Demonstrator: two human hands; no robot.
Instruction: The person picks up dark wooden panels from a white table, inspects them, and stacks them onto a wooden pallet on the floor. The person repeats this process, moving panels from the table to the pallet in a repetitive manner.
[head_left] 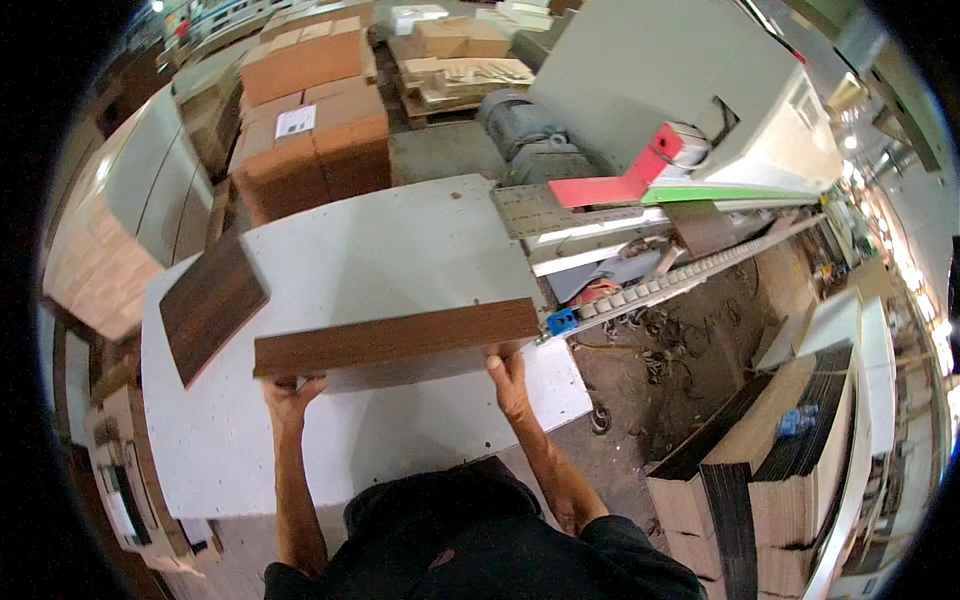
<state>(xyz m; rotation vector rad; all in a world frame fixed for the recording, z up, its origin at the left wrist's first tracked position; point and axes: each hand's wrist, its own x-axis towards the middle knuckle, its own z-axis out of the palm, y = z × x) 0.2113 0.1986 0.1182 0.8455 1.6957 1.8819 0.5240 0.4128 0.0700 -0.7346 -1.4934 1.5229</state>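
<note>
Above a white-topped table, I hold dark brown wood-grain boarding level across my front. Whether it is one thick board or several held together, I cannot tell. My left hand grips its left end from below and the near side, its fingers partly hidden underneath. At the right end, my right hand is closed on it with the thumb on the near face and the other fingers hidden. A separate dark brown panel lies flat at the table's left edge.
Beyond the table's right side stands a machine with a large pale housing, a red guard and a chain track. Stacked boards stand at the lower right, wrapped cartons at the back left, pale panels far left.
</note>
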